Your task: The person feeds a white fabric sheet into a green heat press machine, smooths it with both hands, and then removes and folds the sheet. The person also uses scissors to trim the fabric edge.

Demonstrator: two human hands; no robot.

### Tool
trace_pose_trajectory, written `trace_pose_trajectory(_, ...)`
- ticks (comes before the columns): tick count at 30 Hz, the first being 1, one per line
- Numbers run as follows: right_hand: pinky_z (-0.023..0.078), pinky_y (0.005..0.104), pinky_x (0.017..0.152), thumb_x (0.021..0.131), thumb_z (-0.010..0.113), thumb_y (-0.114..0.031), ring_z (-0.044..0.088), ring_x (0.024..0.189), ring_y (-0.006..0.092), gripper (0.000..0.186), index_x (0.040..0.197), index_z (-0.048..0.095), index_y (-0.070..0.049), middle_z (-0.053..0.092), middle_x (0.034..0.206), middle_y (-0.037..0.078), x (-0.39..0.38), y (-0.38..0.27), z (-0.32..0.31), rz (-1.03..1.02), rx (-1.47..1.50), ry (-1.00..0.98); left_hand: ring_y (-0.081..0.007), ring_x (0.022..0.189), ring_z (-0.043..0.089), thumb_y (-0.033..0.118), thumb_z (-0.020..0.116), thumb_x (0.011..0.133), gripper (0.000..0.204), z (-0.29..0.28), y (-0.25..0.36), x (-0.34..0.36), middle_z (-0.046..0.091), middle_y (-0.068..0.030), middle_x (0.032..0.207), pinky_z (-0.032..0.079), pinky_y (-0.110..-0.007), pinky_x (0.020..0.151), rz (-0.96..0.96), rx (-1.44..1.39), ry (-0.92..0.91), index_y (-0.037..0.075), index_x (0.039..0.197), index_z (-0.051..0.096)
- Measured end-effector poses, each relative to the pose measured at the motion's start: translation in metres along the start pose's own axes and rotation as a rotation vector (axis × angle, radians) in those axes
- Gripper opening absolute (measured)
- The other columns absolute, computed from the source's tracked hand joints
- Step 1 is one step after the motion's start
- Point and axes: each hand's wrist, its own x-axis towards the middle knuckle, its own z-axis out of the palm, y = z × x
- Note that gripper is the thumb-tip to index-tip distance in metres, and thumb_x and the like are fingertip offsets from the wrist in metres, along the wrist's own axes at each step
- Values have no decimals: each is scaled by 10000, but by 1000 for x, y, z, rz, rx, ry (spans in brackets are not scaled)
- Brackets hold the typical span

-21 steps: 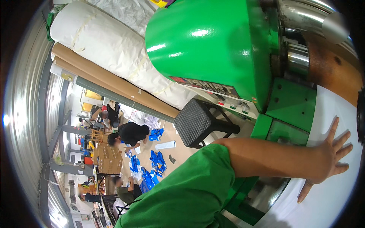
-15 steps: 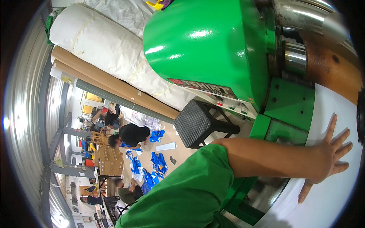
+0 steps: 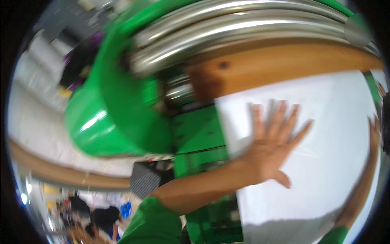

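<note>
My left hand (image 3: 273,148) is open, fingers spread, palm down on a wide white sheet (image 3: 329,162); whether this is paper or cloth I cannot tell. My right hand (image 3: 374,135) lies at the sheet's right side, near the picture's rim. Its thumb and fingers look apart, partly blurred, with nothing visible in them. Beyond both hands, the sheet's far edge meets a brown-orange band (image 3: 292,61) on a green machine (image 3: 122,118). Shiny metal rollers (image 3: 243,30) run across above that band.
A dark stool (image 3: 144,179) stands beside the machine at left. Long rolls (image 3: 53,162) lie beyond it. People (image 3: 103,219) work in the background at lower left. Part of another hand (image 3: 382,89) shows at the far right rim; whose it is I cannot tell.
The view has swung right, bringing the rollers, more of the sheet and my right hand into sight. My left hand stays spread on the sheet, with its fingers now pointing toward the band.
</note>
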Motion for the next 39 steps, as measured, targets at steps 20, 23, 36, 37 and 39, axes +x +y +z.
trace_pose_trajectory(20, 181, 578, 1290, 935, 383, -883, 238, 1622, 363, 996, 1687, 336, -231, 262, 1762, 129, 0, -62, -122, 496, 469, -277, -605, 1583, -2, 954, 698, 568, 1489, -13, 6, -2, 105, -341, 1733, 47, -915, 1066, -32, 314, -225, 78, 1690, 263)
trace_pose_trajectory(23, 188, 590, 1289, 925, 367, -899, 241, 1623, 340, 1016, 1688, 328, -230, 268, 1759, 121, -1, -63, -123, 502, 459, -279, -605, 1583, -6, 975, 672, 565, 1501, -14, 7, -3, 97, -340, 1734, 42, -922, 1058, -59, 332, -269, 78, 1692, 253)
trace_pose_trajectory(36, 182, 630, 1284, 919, 377, -894, 244, 1621, 353, 1029, 1686, 331, -209, 269, 1761, 106, -1, -56, -110, 510, 468, -272, -600, 1575, 79, 889, 746, 588, 1426, -16, 12, -10, 139, -315, 1731, 142, -952, 999, -34, 268, -207, 123, 1692, 270)
trace_pose_trajectory(37, 188, 625, 1282, 920, 374, -896, 244, 1621, 354, 1021, 1686, 333, -223, 274, 1760, 102, -1, -54, -107, 518, 464, -282, -604, 1576, 50, 911, 728, 584, 1445, -16, 12, -10, 121, -326, 1731, 103, -940, 1021, -41, 258, -219, 119, 1695, 256)
trace_pose_trajectory(39, 190, 625, 1280, 915, 383, -898, 247, 1620, 357, 1018, 1684, 339, -234, 279, 1759, 99, -1, -51, -102, 507, 463, -266, -612, 1578, -7, 955, 692, 577, 1481, -15, 11, -10, 83, -347, 1730, 26, -916, 1064, -58, 232, -242, 110, 1702, 228)
